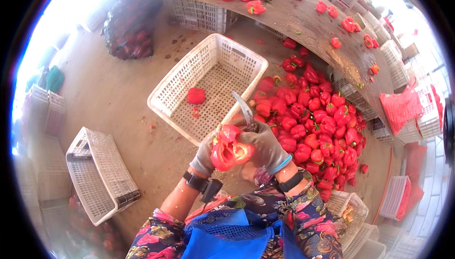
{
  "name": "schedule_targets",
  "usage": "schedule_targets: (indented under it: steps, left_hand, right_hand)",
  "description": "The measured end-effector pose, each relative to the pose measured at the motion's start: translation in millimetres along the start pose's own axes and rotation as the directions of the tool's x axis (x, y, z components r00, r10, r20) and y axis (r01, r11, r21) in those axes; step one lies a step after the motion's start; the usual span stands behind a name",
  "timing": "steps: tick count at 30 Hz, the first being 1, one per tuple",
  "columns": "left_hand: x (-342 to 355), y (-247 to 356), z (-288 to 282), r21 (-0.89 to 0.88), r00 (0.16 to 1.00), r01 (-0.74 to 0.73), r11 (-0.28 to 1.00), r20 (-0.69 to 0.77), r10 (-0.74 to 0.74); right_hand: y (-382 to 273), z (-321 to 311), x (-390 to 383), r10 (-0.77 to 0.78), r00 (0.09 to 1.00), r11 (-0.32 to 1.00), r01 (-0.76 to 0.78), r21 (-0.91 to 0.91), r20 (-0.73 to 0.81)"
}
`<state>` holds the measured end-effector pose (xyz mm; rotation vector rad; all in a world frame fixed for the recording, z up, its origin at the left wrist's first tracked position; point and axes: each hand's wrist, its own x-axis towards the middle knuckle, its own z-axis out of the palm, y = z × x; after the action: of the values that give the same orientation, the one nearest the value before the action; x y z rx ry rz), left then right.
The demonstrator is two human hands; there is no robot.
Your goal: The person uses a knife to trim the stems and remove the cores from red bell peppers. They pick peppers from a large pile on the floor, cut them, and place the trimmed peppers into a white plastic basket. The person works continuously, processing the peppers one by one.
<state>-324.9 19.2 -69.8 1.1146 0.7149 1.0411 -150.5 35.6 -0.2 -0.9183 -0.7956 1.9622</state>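
My gloved left hand [204, 158] grips a red bell pepper [224, 153] that is split open, its hollow inside showing. In my gloved right hand [271, 146] is a knife [244, 109] with a curved blade, pointing up and away from me. The fingers of this hand also rest against the pepper's right side. Just beyond my hands stands a white plastic crate [208, 81], with one red pepper piece [195, 96] and small red scraps on its floor. To the right of the crate, a large heap of whole red peppers [313, 121] lies on the ground.
A long wooden table [303, 22] with more red peppers crosses the far side, crates beneath it. A tipped white crate [106, 173] lies at left. Behind it sits a dark net sack [130, 26] of peppers. Near my right side is another crate [348, 207].
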Motion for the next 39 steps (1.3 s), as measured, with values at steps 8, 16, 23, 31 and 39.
schedule_targets:
  steps: [8, 16, 23, 31, 39]
  left_hand:
    - [-5.9, 31.6, -9.6, -0.311, 0.959, 0.218, 0.925, -0.106, -0.262]
    - [-2.4, 71.0, -16.4, -0.006, 0.967, 0.214, 0.977, -0.142, -0.212]
    - [-6.4, 50.5, -32.0, -0.446, 0.965, 0.247, 0.860, 0.026, -0.263]
    - [-4.4, 23.9, 14.0, -0.703, 0.970, -0.113, 0.702, -0.230, -0.073]
    - [17.5, 1.6, -5.3, -0.013, 0.747, -0.271, 0.962, -0.633, 0.202]
  right_hand:
    - [23.9, -3.5, 18.5, -0.096, 0.985, 0.972, 0.061, -0.226, -0.147]
    - [12.7, 10.4, 18.1, -0.201, 0.975, 0.890, 0.221, -0.400, 0.091]
    - [-1.2, 18.7, 14.1, -0.057, 0.987, 0.929, 0.107, -0.354, 0.151]
    - [26.7, -14.0, 34.4, -0.344, 0.925, 0.832, 0.380, -0.403, 0.162]
    - [27.9, 4.8, 54.3, -0.058, 0.986, 0.984, 0.082, 0.156, -0.155]
